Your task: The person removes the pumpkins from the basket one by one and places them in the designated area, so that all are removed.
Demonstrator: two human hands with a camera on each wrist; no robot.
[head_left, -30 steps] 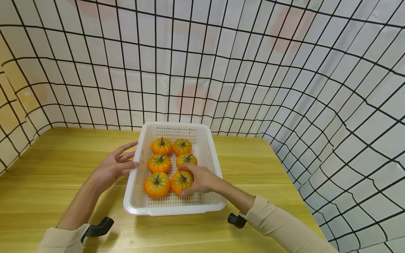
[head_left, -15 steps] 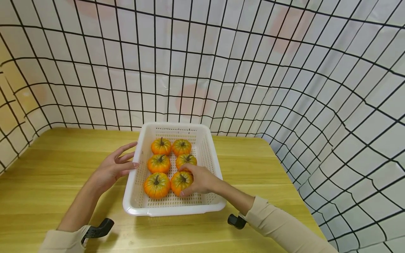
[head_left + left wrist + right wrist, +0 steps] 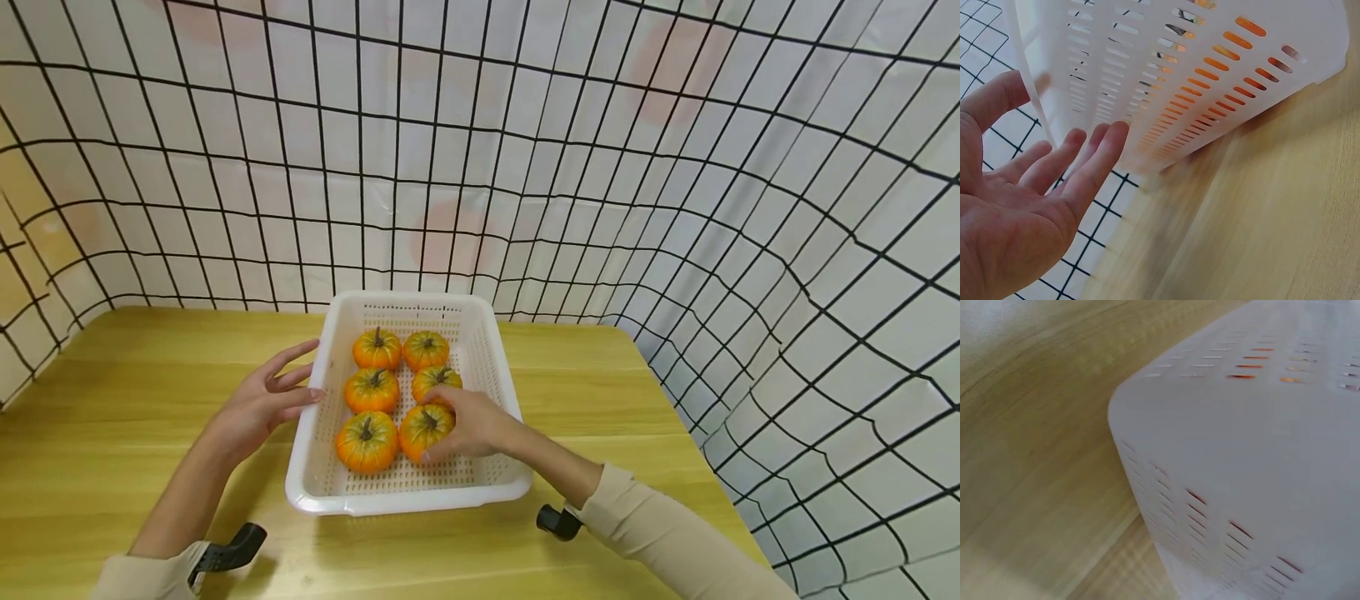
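A white slotted basket (image 3: 315, 492) stands on the wooden table and holds several small orange pumpkins in two rows. My right hand (image 3: 468, 425) reaches into it, fingers curled over the near right pumpkin (image 3: 420, 429). My left hand (image 3: 262, 400) is open, its straight fingertips touching the basket's left wall (image 3: 1166, 81). The near left pumpkin (image 3: 366, 442) sits beside the held one. The right wrist view shows only the basket's outer corner (image 3: 1241, 475), blurred, and no hand.
A black wire grid with white sheeting (image 3: 675, 208) fences the table at the back and right. The table's right edge (image 3: 675, 408) runs close to the basket. Bare wood (image 3: 112, 400) lies to the left of the basket.
The view has shifted slightly, so basket and hands sit a little further left. Both hands keep their hold and touch as before.
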